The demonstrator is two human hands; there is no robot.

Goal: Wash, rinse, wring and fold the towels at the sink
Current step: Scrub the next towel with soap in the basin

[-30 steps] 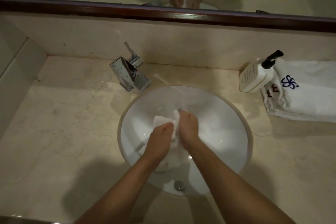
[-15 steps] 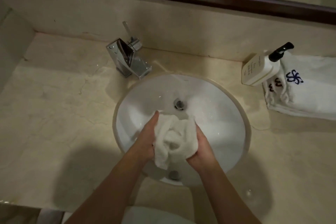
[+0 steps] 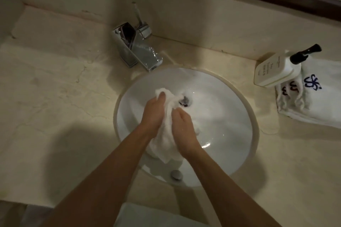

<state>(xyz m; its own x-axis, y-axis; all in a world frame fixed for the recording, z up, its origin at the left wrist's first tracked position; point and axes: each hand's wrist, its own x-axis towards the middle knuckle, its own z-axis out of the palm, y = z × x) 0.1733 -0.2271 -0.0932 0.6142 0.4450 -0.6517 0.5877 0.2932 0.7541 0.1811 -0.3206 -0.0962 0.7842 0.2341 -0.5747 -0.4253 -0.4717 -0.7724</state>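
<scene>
Half a second ago the towel [image 3: 166,134] was spread open between the palms; now left hand [image 3: 154,114] and right hand [image 3: 181,127] grasp it bunched over the sink [image 3: 230,116], near the drain, likely scrubbing or wringing

basin [image 3: 221,116] right half: open | faucet [image 3: 136,48] blocks rear-left | bottle [image 3: 276,68], folded towels [image 3: 317,101] crowd right counter

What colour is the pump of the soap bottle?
Black, on the pump of the white soap bottle; head view.
</scene>
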